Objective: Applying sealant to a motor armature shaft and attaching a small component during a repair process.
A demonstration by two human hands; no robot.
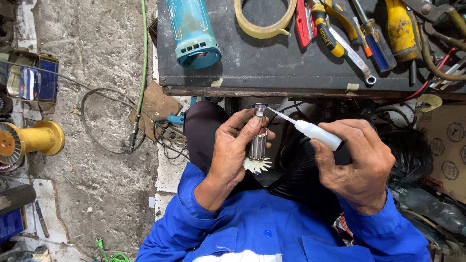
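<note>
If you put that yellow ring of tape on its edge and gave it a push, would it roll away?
Probably yes: the tape roll is a round hoop, so on edge it would likely roll. Now it lies flat on the dark bench top, where a push would more likely slide it. It looks hollow and thin-walled, so it is probably light and a bit squashy.

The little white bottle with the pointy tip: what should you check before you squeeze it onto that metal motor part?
1. Left hand grips the motor rotor firmly: ok.
2. Rotor held upright, white fan at the bottom: ok.
3. Right hand holds the white bottle: ok.
4. Nozzle tip aimed at the rotor's top end: ok.
5. Tip touching the metal: cannot tell.
6. Liquid left in the bottle: cannot tell.
</note>
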